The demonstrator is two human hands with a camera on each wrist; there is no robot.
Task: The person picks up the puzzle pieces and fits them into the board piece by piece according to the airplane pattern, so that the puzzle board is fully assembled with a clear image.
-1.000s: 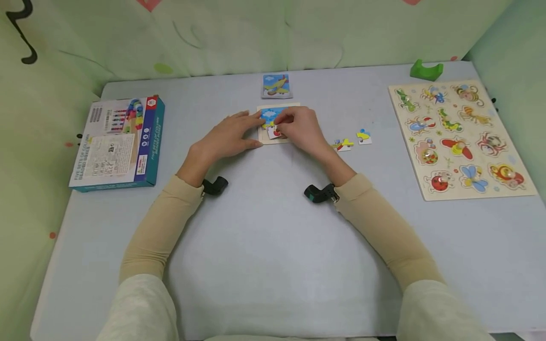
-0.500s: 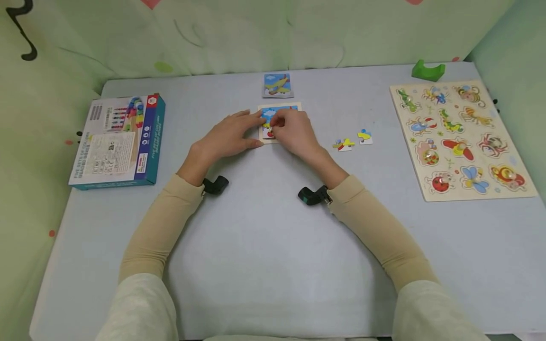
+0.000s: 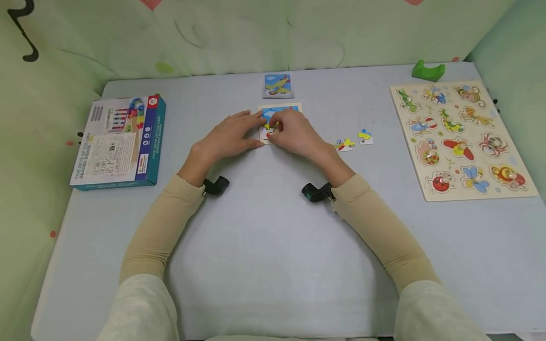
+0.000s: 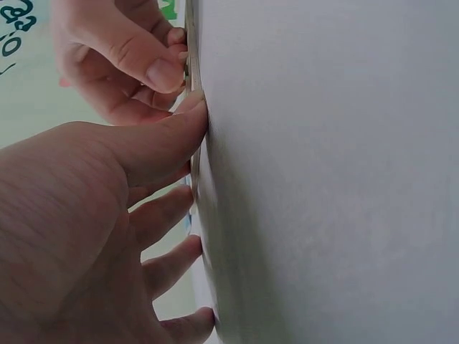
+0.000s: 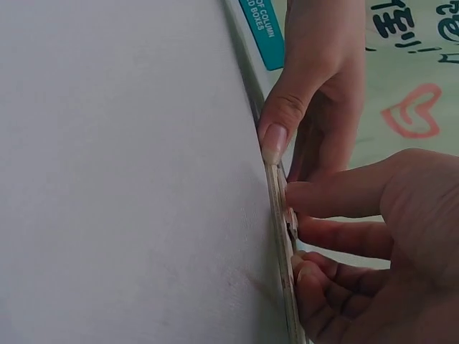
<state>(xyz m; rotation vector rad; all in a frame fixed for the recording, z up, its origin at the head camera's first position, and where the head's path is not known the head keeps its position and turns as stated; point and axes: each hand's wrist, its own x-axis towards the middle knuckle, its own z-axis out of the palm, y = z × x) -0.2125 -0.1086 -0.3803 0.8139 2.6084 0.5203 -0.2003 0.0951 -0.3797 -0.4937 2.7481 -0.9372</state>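
Note:
A small wooden jigsaw tray point(image 3: 298, 105) lies on the table in the head view, with blue-sky picture pieces point(image 3: 267, 113) in its upper part. My right hand point(image 3: 297, 133) pinches a jigsaw piece point(image 3: 268, 132) with red and yellow on it, over the tray's lower left. In the right wrist view this piece point(image 5: 291, 219) shows edge-on, slightly raised between thumb and fingers. My left hand point(image 3: 229, 135) rests at the tray's left side with fingers spread, its thumb point(image 4: 190, 118) touching the tray's near edge. The right hand covers the tray's right part.
Two loose jigsaw pieces, one point(image 3: 344, 145) beside the right wrist and another point(image 3: 365, 137) farther right, lie on the table. Behind the tray is an airplane picture card point(image 3: 278, 86). A bead-set box point(image 3: 115, 142) lies left; an insect puzzle board point(image 3: 462, 142) and green block point(image 3: 428, 71) are right.
My right hand has shifted left over the tray with the jigsaw piece, toward the lower left corner, and its fingers have re-angled there. The left hand has stayed in place.

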